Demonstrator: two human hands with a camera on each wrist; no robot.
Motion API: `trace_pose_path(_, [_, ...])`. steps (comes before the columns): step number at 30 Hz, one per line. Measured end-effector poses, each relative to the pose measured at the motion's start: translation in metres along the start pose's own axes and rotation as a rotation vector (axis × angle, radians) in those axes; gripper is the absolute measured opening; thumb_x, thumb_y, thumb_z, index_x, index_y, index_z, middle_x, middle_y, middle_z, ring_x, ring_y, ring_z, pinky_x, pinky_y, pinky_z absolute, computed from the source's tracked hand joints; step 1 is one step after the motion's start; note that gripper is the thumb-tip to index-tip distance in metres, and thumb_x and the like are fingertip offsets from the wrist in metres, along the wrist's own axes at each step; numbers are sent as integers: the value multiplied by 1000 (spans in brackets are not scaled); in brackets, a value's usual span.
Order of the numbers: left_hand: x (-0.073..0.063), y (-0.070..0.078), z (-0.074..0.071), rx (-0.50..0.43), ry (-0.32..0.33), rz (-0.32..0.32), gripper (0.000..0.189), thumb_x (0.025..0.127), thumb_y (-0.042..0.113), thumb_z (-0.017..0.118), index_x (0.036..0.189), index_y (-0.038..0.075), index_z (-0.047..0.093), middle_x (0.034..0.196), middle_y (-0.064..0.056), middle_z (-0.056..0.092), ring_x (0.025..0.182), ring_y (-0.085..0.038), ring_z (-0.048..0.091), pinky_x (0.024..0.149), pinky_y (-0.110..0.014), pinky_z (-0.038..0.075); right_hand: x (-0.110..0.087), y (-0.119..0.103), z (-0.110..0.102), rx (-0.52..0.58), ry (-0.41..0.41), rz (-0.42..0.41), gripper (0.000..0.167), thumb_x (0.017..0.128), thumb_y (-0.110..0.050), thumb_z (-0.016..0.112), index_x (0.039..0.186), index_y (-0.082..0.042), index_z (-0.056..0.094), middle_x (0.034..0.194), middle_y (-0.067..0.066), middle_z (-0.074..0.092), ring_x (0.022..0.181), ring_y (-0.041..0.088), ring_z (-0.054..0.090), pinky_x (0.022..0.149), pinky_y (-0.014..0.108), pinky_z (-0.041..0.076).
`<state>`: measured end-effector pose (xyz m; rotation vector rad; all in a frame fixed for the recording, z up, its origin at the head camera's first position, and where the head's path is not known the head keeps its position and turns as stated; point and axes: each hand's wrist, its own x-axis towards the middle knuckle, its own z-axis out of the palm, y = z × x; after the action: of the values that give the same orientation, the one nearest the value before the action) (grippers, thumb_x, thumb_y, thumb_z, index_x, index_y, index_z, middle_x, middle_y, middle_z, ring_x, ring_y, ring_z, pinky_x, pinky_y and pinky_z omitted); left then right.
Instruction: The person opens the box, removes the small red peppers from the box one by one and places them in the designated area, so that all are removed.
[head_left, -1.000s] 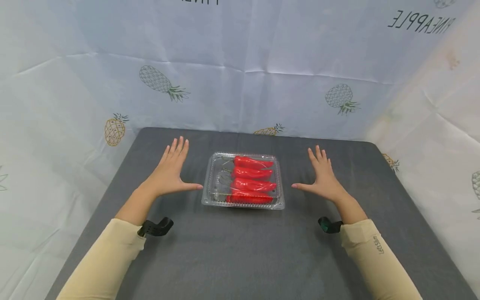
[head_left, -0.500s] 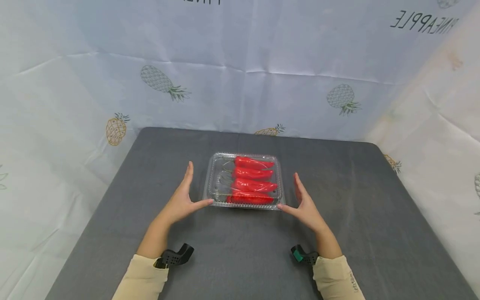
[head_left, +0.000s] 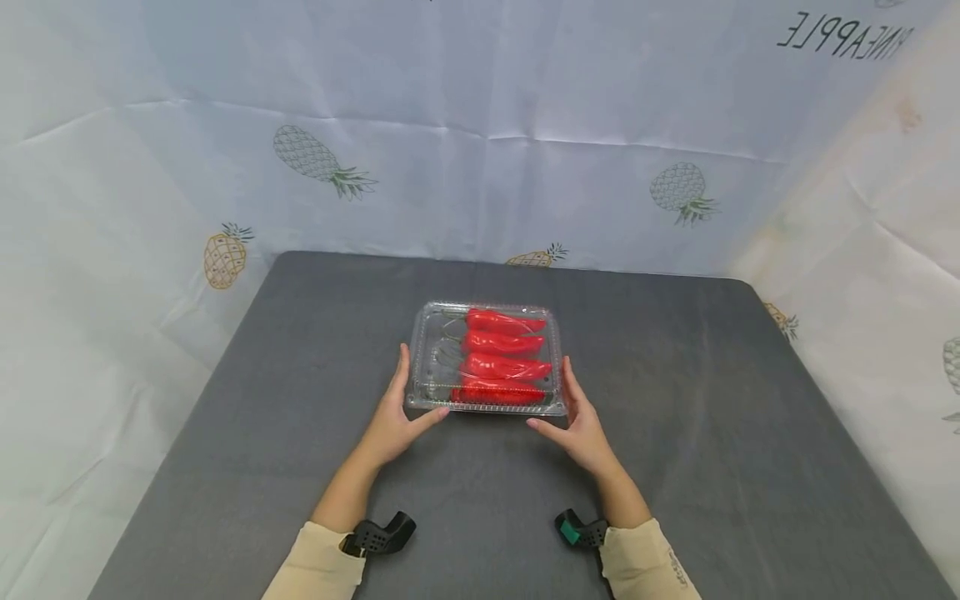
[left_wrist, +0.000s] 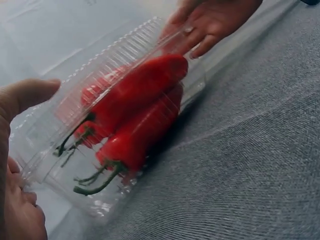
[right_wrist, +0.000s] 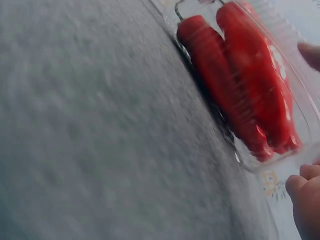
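Observation:
A clear plastic clamshell box, lid closed, lies on the table with several red peppers inside, side by side. Their green stems point left. Beside the box's left end is my left hand, fingers along that side and thumb at the front left corner. Opposite it, my right hand has its fingers against or very close to the right end, thumb just in front of the near edge. Through the right wrist view, the thumb stands apart from the lid. Exact finger contact is hard to tell.
A grey cloth covers the table. Behind and at both sides hangs a pale curtain printed with pineapples. Black wrist cameras sit on both forearms at the beige sleeves.
Both hands have come inward and nearer to me, from well apart on either side to the ends of the box. Their thumbs have come to the near edge. The box has stayed in place.

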<state>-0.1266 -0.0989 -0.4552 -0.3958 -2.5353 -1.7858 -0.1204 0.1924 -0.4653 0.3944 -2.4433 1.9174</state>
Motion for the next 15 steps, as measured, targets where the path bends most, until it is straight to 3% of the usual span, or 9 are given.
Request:
trace_pose_path(8, [-1, -6, 5, -2, 42, 54, 105, 76, 10, 75, 149, 2, -1, 157, -18, -2, 145, -33, 0, 115, -56, 9, 1, 2, 13, 81, 67, -4, 97, 76, 6, 71, 149, -3, 9, 158, 14, -4, 145, 30, 0, 101, 3, 24])
trace_pose_path(13, [-1, -8, 8, -31, 57, 70, 101, 78, 6, 72, 149, 2, 1, 157, -17, -1, 145, -30, 0, 117, -29, 5, 2, 0, 18, 136, 113, -31, 92, 77, 10, 66, 149, -1, 10, 157, 17, -2, 144, 34, 1, 99, 4, 29])
trace_pose_path(15, [-1, -9, 8, -46, 51, 74, 100, 78, 5, 72, 150, 4, 1, 157, -15, -1, 145, -28, -1, 116, -26, 4, 1, 1, 20, 161, 123, -43, 90, 78, 11, 64, 149, 0, 10, 157, 18, -2, 144, 35, 0, 99, 5, 31])
